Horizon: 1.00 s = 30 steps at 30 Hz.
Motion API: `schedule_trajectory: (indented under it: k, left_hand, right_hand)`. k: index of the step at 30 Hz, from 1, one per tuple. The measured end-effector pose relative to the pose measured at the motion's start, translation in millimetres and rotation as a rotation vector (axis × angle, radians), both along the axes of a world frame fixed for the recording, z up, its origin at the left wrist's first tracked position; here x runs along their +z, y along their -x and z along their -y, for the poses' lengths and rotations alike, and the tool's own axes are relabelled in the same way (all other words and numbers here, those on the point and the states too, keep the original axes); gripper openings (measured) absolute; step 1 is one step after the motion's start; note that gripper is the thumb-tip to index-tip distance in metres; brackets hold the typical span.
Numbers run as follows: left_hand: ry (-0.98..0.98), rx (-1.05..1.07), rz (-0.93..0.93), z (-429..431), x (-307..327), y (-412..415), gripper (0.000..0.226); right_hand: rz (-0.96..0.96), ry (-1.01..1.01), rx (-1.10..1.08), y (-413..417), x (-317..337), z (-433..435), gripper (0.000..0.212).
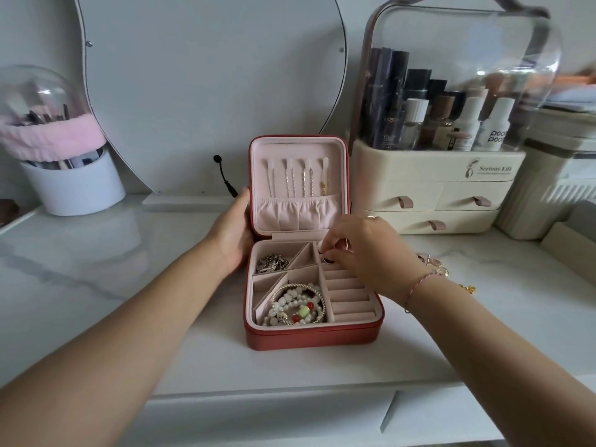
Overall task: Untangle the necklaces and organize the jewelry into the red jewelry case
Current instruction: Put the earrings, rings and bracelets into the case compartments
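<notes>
— Where's the ring point(328, 260)?
— Pinched by the right hand point(361, 250) at the top of the ring rolls point(350, 295), inside the red jewelry case point(309, 337) on the surface point(193, 317).
— And the left hand point(233, 233)?
— It grips the case's left edge by the hinge. Brace there, press the ring straight into a slot, and release only once it's seated.
</notes>
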State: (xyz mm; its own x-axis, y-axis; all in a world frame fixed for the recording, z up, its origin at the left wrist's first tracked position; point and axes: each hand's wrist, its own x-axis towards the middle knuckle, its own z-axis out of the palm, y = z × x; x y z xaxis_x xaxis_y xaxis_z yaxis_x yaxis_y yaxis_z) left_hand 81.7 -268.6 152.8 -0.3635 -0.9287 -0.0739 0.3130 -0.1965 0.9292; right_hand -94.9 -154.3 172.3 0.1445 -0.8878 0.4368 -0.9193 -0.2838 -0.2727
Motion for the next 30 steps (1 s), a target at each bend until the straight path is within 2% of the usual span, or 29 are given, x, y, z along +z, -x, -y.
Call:
schedule_trajectory:
  k: [5, 10, 16, 25, 30]
  left_hand:
    - [-0.021, 0.023, -0.016, -5, 4, 2, 0.047]
    - [0.001, 0.061, -0.023, -6, 6, 2, 0.043]
    - [-0.007, 0.044, -0.015, -7, 6, 2, 0.046]
    - [0.007, 0.028, -0.009, -8, 5, 2, 0.042]
    - [0.054, 0.01, 0.011, -7, 5, 1, 0.045]
  right_hand:
    - [0.049, 0.157, -0.05, 8, -2, -13, 0.008]
    - [0.066, 0.04, -0.123, 6, -5, -23, 0.013]
    - [0.11, 0.015, -0.154, 0, -8, -17, 0.009]
    - [0.212, 0.043, -0.191, 2, -12, -22, 0.006]
    - [0.323, 0.118, -0.253, 45, -5, -41, 0.003]
